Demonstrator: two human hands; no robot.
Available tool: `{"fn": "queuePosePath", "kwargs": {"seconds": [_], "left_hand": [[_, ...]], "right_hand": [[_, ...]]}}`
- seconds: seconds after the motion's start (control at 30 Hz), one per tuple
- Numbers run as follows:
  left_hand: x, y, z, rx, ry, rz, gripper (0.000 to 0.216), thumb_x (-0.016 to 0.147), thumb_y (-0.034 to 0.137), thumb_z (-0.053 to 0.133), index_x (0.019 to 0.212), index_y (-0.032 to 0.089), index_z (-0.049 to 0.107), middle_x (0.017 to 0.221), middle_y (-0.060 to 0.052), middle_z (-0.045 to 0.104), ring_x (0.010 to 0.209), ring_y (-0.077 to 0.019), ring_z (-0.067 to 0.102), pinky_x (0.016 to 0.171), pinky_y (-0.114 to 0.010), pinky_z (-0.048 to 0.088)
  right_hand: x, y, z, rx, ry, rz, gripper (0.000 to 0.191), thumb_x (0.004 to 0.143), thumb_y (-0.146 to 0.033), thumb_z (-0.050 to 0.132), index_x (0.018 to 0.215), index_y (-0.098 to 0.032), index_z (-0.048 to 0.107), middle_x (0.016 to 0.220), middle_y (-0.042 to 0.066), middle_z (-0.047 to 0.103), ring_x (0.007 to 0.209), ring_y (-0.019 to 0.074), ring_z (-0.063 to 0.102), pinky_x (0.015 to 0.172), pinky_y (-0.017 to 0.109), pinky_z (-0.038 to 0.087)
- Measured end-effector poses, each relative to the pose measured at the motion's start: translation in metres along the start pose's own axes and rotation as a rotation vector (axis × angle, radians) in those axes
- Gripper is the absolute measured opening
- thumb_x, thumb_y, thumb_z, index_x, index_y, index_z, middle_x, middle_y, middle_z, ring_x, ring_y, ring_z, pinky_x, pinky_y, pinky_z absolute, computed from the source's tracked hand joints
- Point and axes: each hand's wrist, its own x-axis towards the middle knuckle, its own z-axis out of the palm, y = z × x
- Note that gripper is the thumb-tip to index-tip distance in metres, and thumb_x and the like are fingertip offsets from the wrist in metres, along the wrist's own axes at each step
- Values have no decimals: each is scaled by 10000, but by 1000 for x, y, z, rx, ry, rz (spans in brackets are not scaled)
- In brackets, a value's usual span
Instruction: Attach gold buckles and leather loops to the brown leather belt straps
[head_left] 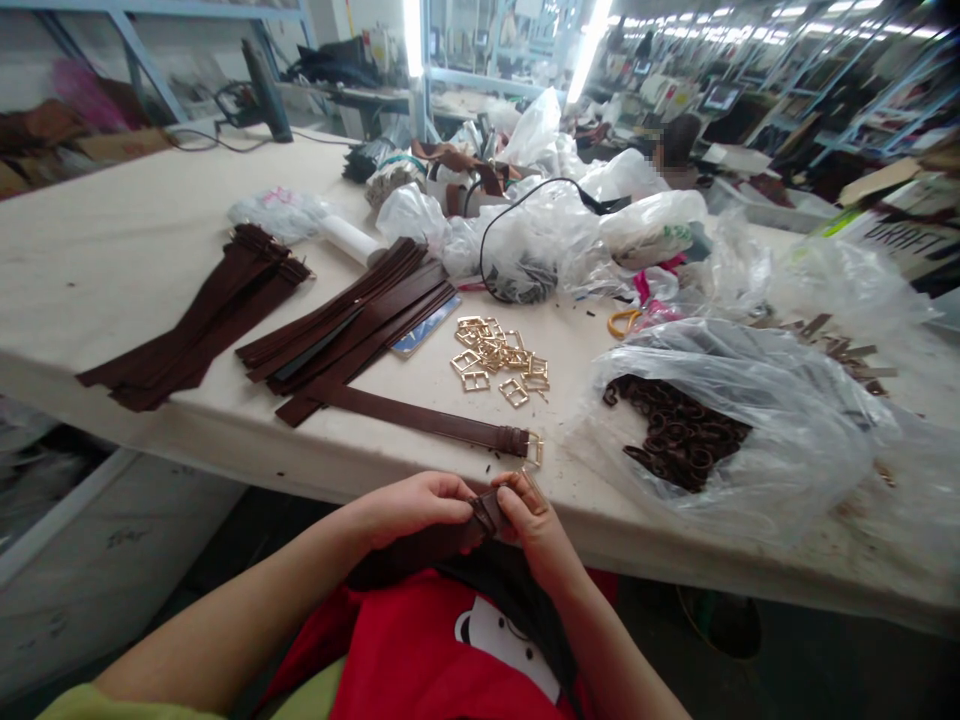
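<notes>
My left hand (424, 502) pinches a dark brown leather strap (427, 548) just off the table's front edge, above my lap. My right hand (538, 530) is closed on the same strap near its end, where a gold buckle (531, 488) shows by the fingers. A dark band seems to cross the strap between my thumbs; the fingertips partly hide it. On the table just beyond lies another brown strap (420, 418) with its own gold buckle (534, 448). Farther back is a pile of loose gold buckles (491, 350).
Stacks of brown straps (360, 315) and buckled straps (206, 310) lie at left on the pale table (172, 200). An open plastic bag (795, 440) of small brown loops (686, 430) sits at right. Orange-handled scissors (622, 322) and crumpled bags lie behind.
</notes>
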Motion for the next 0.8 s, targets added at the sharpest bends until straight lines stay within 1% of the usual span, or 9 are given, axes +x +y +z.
{"fn": "queuePosePath", "kwargs": {"seconds": [0.07,0.2,0.27,0.33,0.43,0.53,0.67,0.73,0.8], "left_hand": [[-1,1,1,-55,-38,-19,211,695,283,627,834,127,599,706,-50,679,615,-154,617,579,-243,454],[-3,3,2,-92,-88,-35,212,681,276,640,823,123,601,703,-54,675,616,-155,616,576,-243,450],[-3,1,1,-90,-100,-33,229,683,292,641,831,124,591,722,-58,678,625,-158,619,586,-251,453],[-2,-2,-1,-63,-91,-29,247,697,319,635,842,127,579,743,-62,681,628,-155,619,592,-252,453],[2,-8,-3,12,-49,-11,271,724,373,616,838,132,566,720,-51,681,600,-143,611,585,-248,451],[7,-11,-1,65,-10,25,285,730,391,610,830,127,572,700,-39,672,597,-135,604,593,-244,451],[9,-10,1,83,-4,51,231,731,345,602,798,124,585,671,-24,666,599,-129,603,593,-229,448],[9,-9,0,90,-21,22,187,716,306,607,774,130,585,651,-18,666,580,-128,602,590,-230,452],[8,-10,-4,101,-70,-26,170,686,280,624,761,130,593,660,-21,671,582,-126,602,612,-238,463]], "right_hand": [[-1,1,0,81,-10,72,241,706,-411,585,846,-222,535,615,-50,453,503,99,413,449,213,332],[0,6,0,188,-66,80,217,724,-403,568,831,-220,520,533,-77,413,434,74,345,413,190,269],[0,9,1,204,-81,74,213,742,-403,544,837,-214,513,496,-91,377,405,66,308,400,186,244],[-1,11,1,119,-38,32,210,745,-388,542,849,-207,518,518,-85,392,422,70,333,408,192,262],[-3,13,0,-122,31,-125,185,742,-330,549,869,-197,537,632,-45,494,549,104,450,505,218,354],[-6,12,0,-299,22,-250,195,757,-263,517,939,-196,536,737,-11,555,679,141,507,622,246,393],[-9,11,2,-348,51,-288,152,777,-240,473,915,-200,525,762,-8,557,689,141,509,637,248,393],[-9,11,4,-354,78,-301,130,787,-243,465,898,-200,517,745,-14,545,664,134,502,622,242,391],[-9,11,5,-365,92,-313,133,794,-244,462,907,-196,512,735,-17,536,648,128,496,608,235,389]]}}
